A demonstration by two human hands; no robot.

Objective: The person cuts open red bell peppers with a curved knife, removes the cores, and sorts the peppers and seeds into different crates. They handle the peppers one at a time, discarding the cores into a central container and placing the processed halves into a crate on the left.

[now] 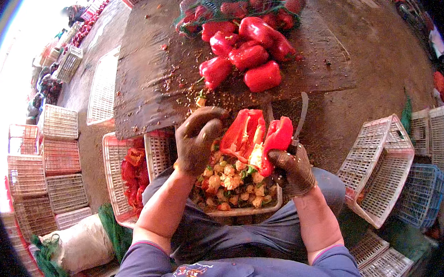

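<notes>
A split red bell pepper (pixel 243 132) is spread apart in front of me, its pale seed core showing between the halves. My right hand (pixel 296 171), in a dark glove, grips the right half with the thumb over it. That same hand also holds a knife (pixel 303 115), its curved blade pointing up and away from me. My left hand (pixel 199 139), gloved too, is beside the left half with fingers loosely bent and apart; nothing shows in it. Under the pepper, between my knees, a crate (pixel 248 212) holds cut-out cores and seeds (pixel 229 182).
Whole red peppers (pixel 250 56) lie on a dark board (pixel 155 73) ahead, by a green net bag (pixel 225 9) of more peppers. A crate (pixel 109 164) of pepper pieces (pixel 133 171) stands left. Stacked crates (pixel 60 156) and tilted crates (pixel 375 168) flank me; a pale sack (pixel 83 242) lies lower left.
</notes>
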